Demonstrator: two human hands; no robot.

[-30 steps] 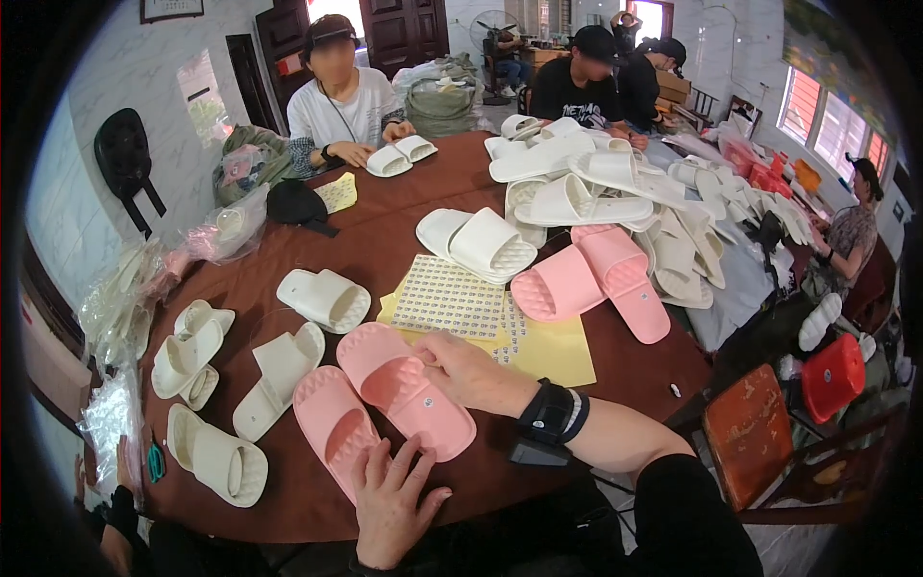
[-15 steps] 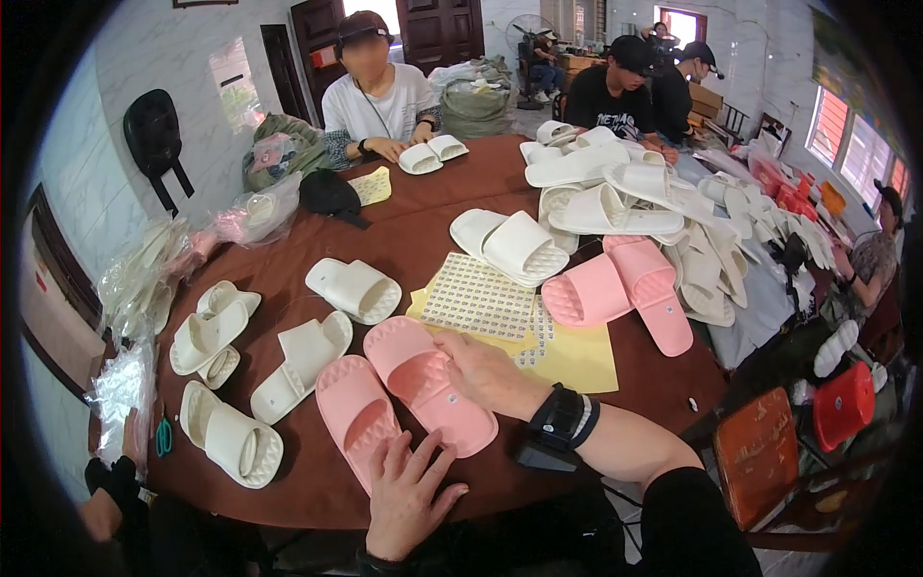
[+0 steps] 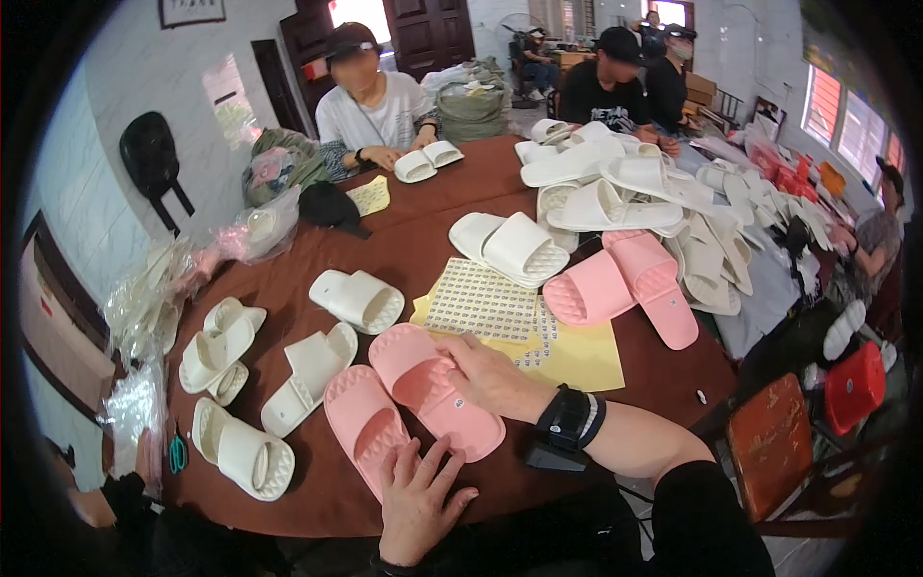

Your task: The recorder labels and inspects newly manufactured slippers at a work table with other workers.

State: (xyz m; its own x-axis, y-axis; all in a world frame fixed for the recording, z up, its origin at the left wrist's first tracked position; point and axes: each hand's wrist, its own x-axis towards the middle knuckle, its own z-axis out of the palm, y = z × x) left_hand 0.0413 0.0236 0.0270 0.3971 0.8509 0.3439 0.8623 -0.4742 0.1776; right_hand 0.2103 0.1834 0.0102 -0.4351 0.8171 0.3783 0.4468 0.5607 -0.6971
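Two pink slippers lie side by side in front of me on the brown-covered table. On the heel end of the left pink slipper (image 3: 365, 419) rests my left hand (image 3: 420, 500), its fingers spread and reaching toward the other one. My right hand (image 3: 488, 377) grips the inner-strap side of the right pink slipper (image 3: 413, 358); its fingertips are partly hidden. That slipper has a small round sticker on its heel. Just beyond my right hand are a sheet of small printed stickers (image 3: 481, 300) and yellow backing paper (image 3: 586, 351).
White slippers (image 3: 245, 450) lie at the left, near teal scissors (image 3: 178, 454). Another pink pair (image 3: 615, 287) sits right of the stickers, before a heap of white slippers (image 3: 625, 183). Across the table (image 3: 413, 216), a person (image 3: 370, 120) handles a white pair. A wooden chair (image 3: 769, 442) stands at right.
The whole view has shifted slightly. My hands keep nearly the same places on the pink slippers. At the back right, a co-worker's head has come up.
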